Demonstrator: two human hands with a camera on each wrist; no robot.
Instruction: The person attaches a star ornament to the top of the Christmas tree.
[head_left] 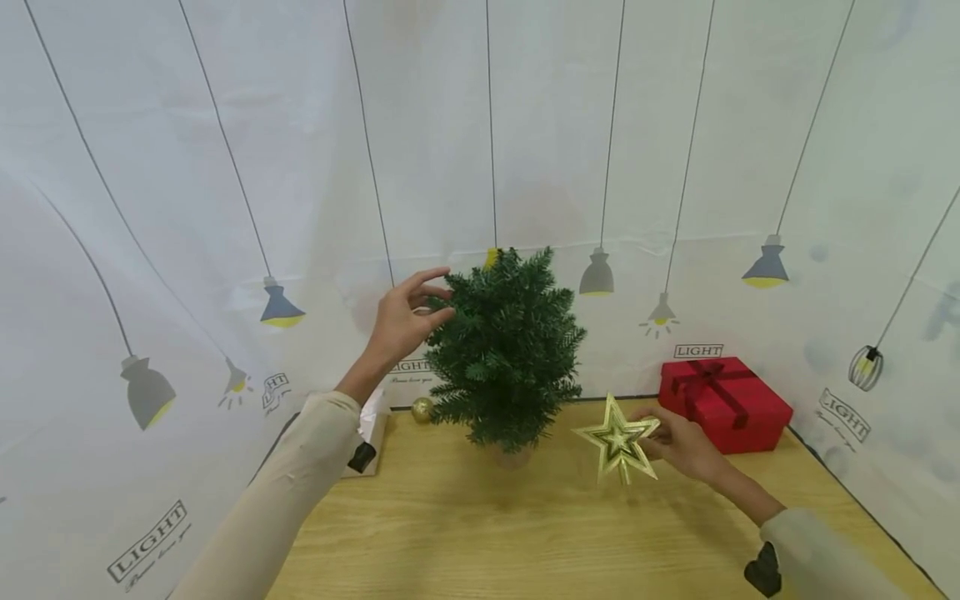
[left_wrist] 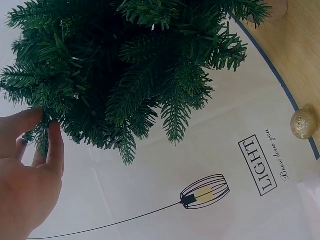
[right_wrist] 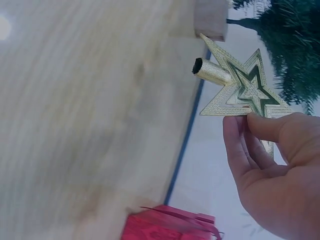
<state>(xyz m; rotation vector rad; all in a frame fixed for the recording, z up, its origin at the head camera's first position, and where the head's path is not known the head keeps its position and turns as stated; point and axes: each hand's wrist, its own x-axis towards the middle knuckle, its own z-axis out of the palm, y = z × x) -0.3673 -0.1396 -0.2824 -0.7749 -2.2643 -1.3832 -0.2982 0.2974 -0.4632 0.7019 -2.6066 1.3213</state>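
Note:
A small green artificial Christmas tree stands upright on the wooden table. At its upper left side, my left hand has its thumb and fingers around the tip of a branch. My right hand holds a gold star tree topper to the right of the tree, pinching one of its points between thumb and fingers. In the right wrist view the topper's hollow tube points away from the tree, its dark open end showing.
A red gift box with a dark red ribbon sits at the back right of the table. Left of the tree lies a gold ball ornament. A pale box is partly hidden behind the left sleeve. A lamp-printed backdrop surrounds the table.

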